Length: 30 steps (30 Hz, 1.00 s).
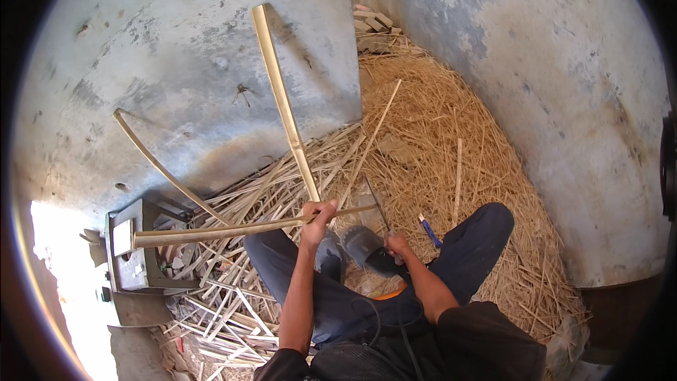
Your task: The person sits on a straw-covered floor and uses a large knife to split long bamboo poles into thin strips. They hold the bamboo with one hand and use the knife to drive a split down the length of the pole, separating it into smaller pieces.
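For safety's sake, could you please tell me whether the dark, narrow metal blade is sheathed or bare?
Bare: the dark, narrow metal blade extends uncovered from the right grip, with no sheath around it.

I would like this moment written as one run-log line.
left hand: gripping bamboo strip | right hand: holding knife at strip's right end | around: loose shavings

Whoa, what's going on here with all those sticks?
A seated person holds a long strip in the left grip and a knife-like tool in the right grip. The tool's blade is at the strip's right end, maybe touching. A second strip slants up from beside the left grip. Straw-like shavings lie around.
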Tool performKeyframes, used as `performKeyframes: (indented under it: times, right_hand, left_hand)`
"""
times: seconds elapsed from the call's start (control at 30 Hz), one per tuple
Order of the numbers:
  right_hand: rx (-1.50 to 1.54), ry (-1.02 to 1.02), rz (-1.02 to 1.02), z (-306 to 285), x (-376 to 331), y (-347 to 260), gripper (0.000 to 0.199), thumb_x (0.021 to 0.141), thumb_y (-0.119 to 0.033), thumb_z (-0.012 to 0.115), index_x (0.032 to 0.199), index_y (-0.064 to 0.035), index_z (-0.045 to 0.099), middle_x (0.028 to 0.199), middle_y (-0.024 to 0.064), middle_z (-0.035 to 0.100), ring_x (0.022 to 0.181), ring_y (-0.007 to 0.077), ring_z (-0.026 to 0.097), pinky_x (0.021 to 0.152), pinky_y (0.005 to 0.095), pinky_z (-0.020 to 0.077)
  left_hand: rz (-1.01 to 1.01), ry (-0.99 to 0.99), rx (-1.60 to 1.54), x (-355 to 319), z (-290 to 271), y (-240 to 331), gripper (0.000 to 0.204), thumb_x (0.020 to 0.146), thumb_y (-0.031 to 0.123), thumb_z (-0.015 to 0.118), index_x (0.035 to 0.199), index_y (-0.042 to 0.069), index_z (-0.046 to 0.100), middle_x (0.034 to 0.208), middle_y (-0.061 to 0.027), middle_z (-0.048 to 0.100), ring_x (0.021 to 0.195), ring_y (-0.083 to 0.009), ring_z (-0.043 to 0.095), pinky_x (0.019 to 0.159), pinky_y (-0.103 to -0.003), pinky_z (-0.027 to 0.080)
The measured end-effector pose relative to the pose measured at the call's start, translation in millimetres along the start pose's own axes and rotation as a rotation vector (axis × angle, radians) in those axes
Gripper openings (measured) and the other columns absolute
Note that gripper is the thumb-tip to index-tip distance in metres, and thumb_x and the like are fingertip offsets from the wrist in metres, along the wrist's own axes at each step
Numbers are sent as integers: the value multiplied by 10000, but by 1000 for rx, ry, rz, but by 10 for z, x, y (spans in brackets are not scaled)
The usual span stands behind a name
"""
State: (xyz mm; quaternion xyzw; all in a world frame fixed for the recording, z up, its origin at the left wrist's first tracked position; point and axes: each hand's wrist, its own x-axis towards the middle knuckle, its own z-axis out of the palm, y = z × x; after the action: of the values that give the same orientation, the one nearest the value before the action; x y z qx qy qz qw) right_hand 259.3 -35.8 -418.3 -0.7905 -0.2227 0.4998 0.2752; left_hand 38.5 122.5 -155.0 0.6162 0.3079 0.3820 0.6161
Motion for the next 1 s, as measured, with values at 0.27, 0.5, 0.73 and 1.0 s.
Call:
performKeyframes:
  times: [0.27,0.5,0.73,1.0]
  right_hand:
    - [125,126,-485,108,-84,-563,156,826,-138,592,737,-12,616,543,66,532,413,173,485,412,358,365]
    - [-23,-16,-268,125,-121,-105,177,805,-147,603,722,9,614,550,96,538,432,200,507,443,367,395]
    - [408,-188,157,97,32,175,116,816,-129,579,762,-29,600,598,112,539,471,211,529,459,379,407]
    - [-111,163,-69,160,-184,41,220,822,-197,585,775,7,654,656,158,627,557,282,607,544,405,483]
  left_hand:
    - [-13,44,59,28,75,38,516,973,223,631,532,47,429,527,52,341,522,-74,281,502,-325,219]
    - [-4,71,66,44,73,53,518,965,223,648,530,41,434,517,51,342,510,-77,284,496,-336,213]
    - [1,42,9,24,43,-17,531,982,243,634,526,56,435,522,57,345,515,-73,279,497,-331,211]
    - [-29,73,56,54,173,42,535,978,251,642,533,54,420,530,55,339,522,-74,292,505,-332,219]
